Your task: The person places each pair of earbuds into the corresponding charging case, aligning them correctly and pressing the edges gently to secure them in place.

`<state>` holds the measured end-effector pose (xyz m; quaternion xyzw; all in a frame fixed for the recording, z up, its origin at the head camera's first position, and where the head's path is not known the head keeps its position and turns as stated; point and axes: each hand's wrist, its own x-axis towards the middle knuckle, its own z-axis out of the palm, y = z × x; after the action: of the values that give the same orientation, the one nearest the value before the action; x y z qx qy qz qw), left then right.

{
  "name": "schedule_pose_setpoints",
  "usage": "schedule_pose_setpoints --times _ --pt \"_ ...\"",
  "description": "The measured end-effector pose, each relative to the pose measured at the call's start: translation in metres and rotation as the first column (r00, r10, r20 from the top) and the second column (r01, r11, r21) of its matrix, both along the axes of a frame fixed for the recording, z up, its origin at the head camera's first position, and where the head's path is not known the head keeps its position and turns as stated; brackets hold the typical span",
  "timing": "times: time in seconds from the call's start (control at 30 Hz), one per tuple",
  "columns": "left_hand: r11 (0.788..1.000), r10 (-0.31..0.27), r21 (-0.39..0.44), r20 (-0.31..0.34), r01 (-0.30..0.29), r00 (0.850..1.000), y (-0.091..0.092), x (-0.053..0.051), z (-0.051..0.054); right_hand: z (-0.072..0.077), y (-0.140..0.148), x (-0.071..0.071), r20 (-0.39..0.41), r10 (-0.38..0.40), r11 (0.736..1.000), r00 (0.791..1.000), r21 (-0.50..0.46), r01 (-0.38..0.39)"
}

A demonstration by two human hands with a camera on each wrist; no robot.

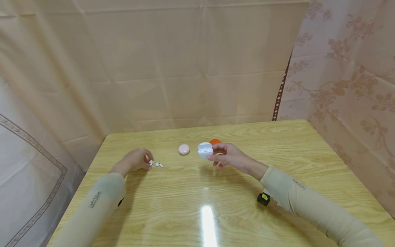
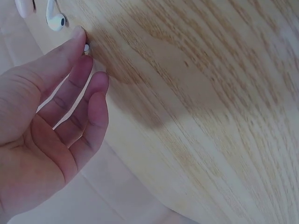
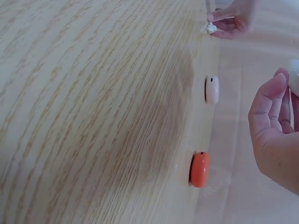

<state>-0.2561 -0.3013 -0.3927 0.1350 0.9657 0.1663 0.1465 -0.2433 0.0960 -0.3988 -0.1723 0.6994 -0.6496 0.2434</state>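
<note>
Near the table's left side, my left hand (image 1: 138, 160) pinches a white earbud (image 1: 151, 162) between thumb and fingertips. In the left wrist view only a small white bit of that earbud (image 2: 86, 47) shows past the thumb. A second white earbud (image 1: 159, 165) lies on the wood just right of the hand. My right hand (image 1: 231, 158) holds a white earbud case (image 1: 204, 153) above the table, its lid raised. At the right edge of the right wrist view, the case (image 3: 294, 77) is partly cut off beside the fingers.
A pink rounded case (image 1: 183, 149) sits on the wooden table (image 1: 185, 206) between the hands. Behind the right hand lies an orange rounded case (image 1: 215, 141), partly hidden in the head view but whole in the right wrist view. Beige cloth (image 1: 185, 68) hangs along the far edge.
</note>
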Motion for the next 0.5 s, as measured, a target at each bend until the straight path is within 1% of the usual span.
schedule_pose_setpoints --times 0.2,0.37,0.5 --pt "0.999 0.032 0.020 0.025 -0.032 0.999 0.0001 0.0005 0.0002 0.0009 -0.0007 0.0005 -0.001 0.010 1.000 1.000 -0.006 -0.010" --pt "0.998 0.050 0.041 0.032 -0.052 0.998 0.0003 0.0016 -0.0003 0.0030 -0.0018 0.0017 0.005 0.007 1.000 1.000 -0.005 -0.007" --pt "0.997 0.054 0.054 0.032 -0.056 0.998 -0.0003 0.0034 -0.0006 0.0028 -0.0025 0.0013 0.008 0.003 1.000 1.000 0.000 -0.003"
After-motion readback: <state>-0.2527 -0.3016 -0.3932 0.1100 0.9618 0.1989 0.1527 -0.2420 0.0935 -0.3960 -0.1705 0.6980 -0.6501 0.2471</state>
